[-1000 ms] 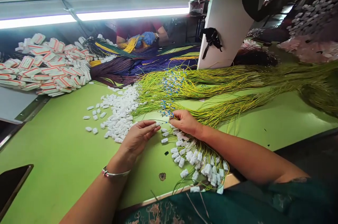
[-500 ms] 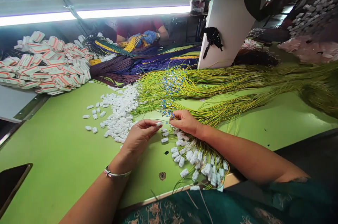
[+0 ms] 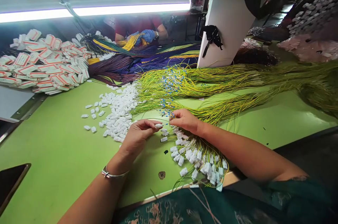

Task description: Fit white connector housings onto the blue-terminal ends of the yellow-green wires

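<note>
My left hand [image 3: 141, 133] pinches a small white connector [image 3: 158, 125] between thumb and fingertips. Just to its right, my right hand [image 3: 184, 120] is closed on a thin yellow-green wire, whose blue tip [image 3: 166, 124] points toward the connector with a small gap between. A heap of loose white connectors [image 3: 120, 114] lies beyond my left hand. Long yellow-green wires [image 3: 224, 81] with blue ends stretch behind my right hand. Below it, wires with white connectors on their ends [image 3: 196, 155] hang over the table's front edge.
White blocks with red markings [image 3: 50, 62] are piled at the back left, beside dark purple wires [image 3: 118, 65]. A white upright panel [image 3: 224, 30] stands behind. Across the table, a person's blue-gloved hands [image 3: 148, 36] hold yellow wires. A dark flat device [image 3: 12, 185] lies front left.
The view has shifted slightly. Both hands keep nearly the same pose, and the gap between connector and blue wire tip looks a little smaller.
</note>
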Demonstrator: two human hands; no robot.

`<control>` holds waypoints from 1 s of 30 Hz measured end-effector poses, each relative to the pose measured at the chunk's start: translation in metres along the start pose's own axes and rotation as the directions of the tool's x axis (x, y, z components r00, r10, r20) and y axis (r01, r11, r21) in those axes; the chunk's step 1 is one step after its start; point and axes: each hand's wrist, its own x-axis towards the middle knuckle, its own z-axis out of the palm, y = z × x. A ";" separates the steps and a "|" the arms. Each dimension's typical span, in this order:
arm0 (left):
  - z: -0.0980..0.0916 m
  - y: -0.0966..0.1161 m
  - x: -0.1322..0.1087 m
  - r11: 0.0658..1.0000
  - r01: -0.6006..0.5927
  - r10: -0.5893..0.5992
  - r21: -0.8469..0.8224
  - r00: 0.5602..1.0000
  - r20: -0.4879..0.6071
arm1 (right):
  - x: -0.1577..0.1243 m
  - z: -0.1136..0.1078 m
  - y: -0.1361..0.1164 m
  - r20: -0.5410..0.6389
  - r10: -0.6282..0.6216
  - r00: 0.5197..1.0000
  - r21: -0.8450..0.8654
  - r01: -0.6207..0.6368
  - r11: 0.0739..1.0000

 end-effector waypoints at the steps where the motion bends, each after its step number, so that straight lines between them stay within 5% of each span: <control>1: 0.001 0.001 -0.001 1.000 -0.012 0.012 0.017 1.000 0.002 | 0.000 0.000 0.000 0.002 -0.001 1.000 -0.007 0.001 1.000; 7: 0.015 -0.004 -0.003 0.968 -0.145 0.153 0.205 0.988 -0.023 | 0.002 0.001 0.004 0.015 -0.047 0.999 -0.114 0.048 0.992; 16: 0.018 -0.008 0.001 0.973 -0.102 0.101 0.207 0.995 0.016 | 0.004 -0.001 0.006 0.034 -0.070 0.997 -0.150 0.074 0.986; 19: 0.024 -0.014 -0.012 0.877 -0.215 0.171 0.430 0.975 0.139 | 0.004 -0.001 0.004 -0.049 -0.052 0.997 -0.071 0.048 0.996; 24: 0.034 -0.006 -0.034 0.679 -0.467 0.202 0.566 0.860 0.468 | 0.003 0.000 0.008 -0.052 -0.055 0.997 -0.086 0.050 0.995; 26: 0.023 0.008 -0.033 0.691 -0.425 0.242 0.585 0.898 0.367 | 0.002 0.000 0.009 -0.017 -0.043 0.999 -0.090 0.042 0.995; 30: -0.013 0.031 -0.021 0.688 -0.154 0.244 0.709 0.969 -0.027 | 0.000 0.003 0.009 -0.014 -0.020 1.000 -0.096 0.019 0.995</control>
